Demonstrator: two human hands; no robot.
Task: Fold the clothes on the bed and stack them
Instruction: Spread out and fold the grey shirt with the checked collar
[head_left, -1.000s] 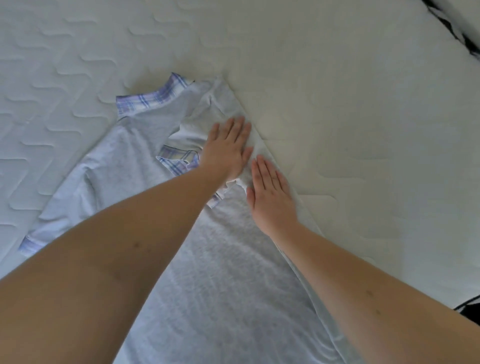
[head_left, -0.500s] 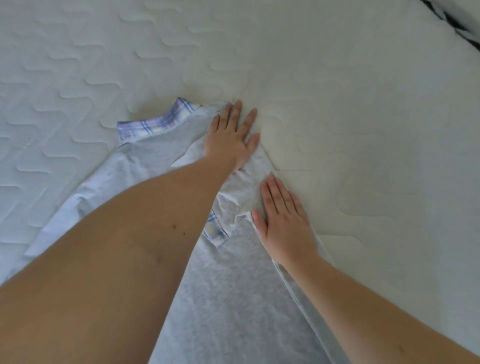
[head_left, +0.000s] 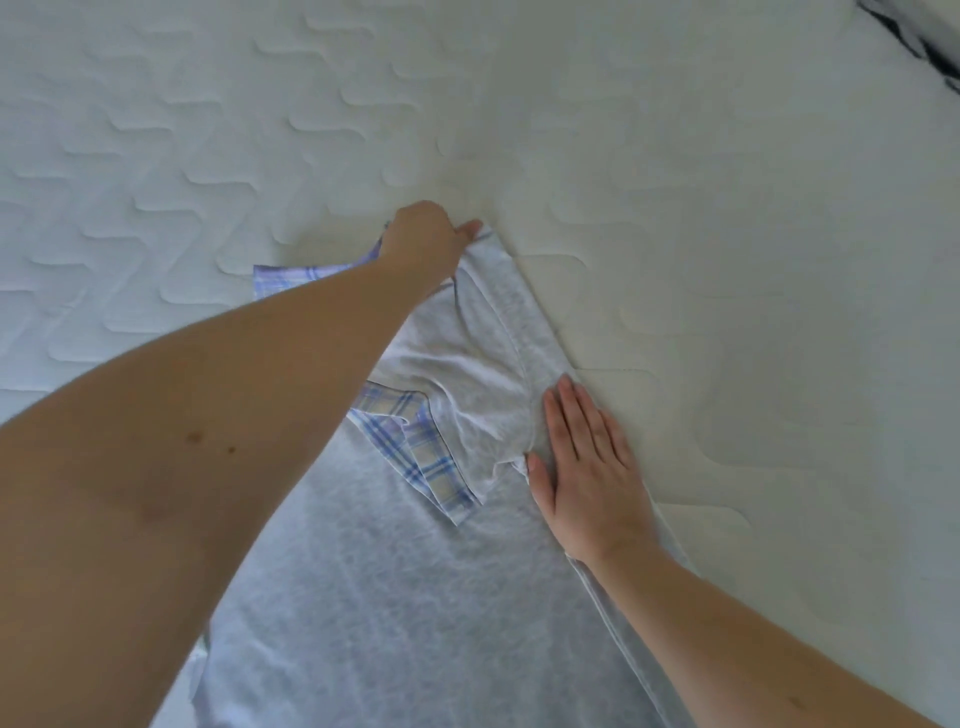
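A light grey shirt (head_left: 395, 597) with blue plaid collar and cuff trim lies spread on the white quilted mattress (head_left: 675, 182). One sleeve is folded in across the chest, its plaid cuff (head_left: 415, 457) showing in the middle. My left hand (head_left: 423, 241) reaches to the shirt's far corner near the collar, its fingers curled and gripping the grey cloth there. My right hand (head_left: 587, 467) lies flat with straight fingers on the shirt's right folded edge, pressing it to the mattress. My left forearm hides much of the shirt's left half.
The mattress stretches bare to the far side and to the right of the shirt. A dark and white patterned thing (head_left: 924, 47) shows at the top right corner.
My left hand has moved further up to the shirt's far corner and gone from flat to curled on the cloth. My right hand stays flat on the right edge.
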